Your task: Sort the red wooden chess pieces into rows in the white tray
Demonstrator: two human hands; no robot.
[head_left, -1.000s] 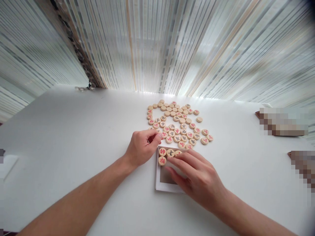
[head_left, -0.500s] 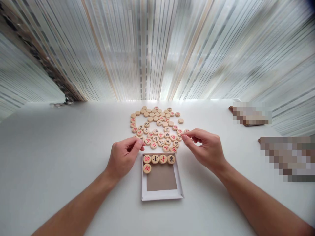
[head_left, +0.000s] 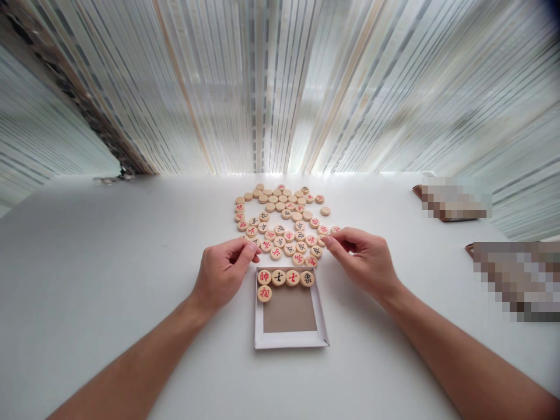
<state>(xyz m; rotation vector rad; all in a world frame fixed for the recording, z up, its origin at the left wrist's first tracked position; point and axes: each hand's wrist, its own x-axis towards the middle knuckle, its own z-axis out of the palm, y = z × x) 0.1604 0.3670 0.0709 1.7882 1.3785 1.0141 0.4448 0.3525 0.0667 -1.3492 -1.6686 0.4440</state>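
Note:
Xiangqi pieces [head_left: 289, 236], round pale wooden discs with red or black characters, lie loosely on the table. Closer to me is a shallow white box tray [head_left: 289, 340] with a brown inner bottom. Several pieces [head_left: 293, 277] line its far edge, and one red piece [head_left: 264, 293] sits below the row's left end. My left hand [head_left: 223, 273] is closed at the pile's near left edge, thumb against curled fingers; anything inside is hidden. At the pile's right edge, thumb and index of my right hand [head_left: 365, 262] come together beside the pieces; I cannot make out anything between them.
The white table [head_left: 109, 262] reaches back to a striped curtain [head_left: 280, 87]. Toward the back of the pile, many pieces lie blank side up. Two blurred-out flat objects with brown edges, one farther back [head_left: 455, 201] and one nearer [head_left: 520, 280], lie at the right.
The view has shifted slightly, so the tray and pieces appear a little higher and farther right. Both hands keep nearly the same pose, and the pieces in the tray are unchanged.

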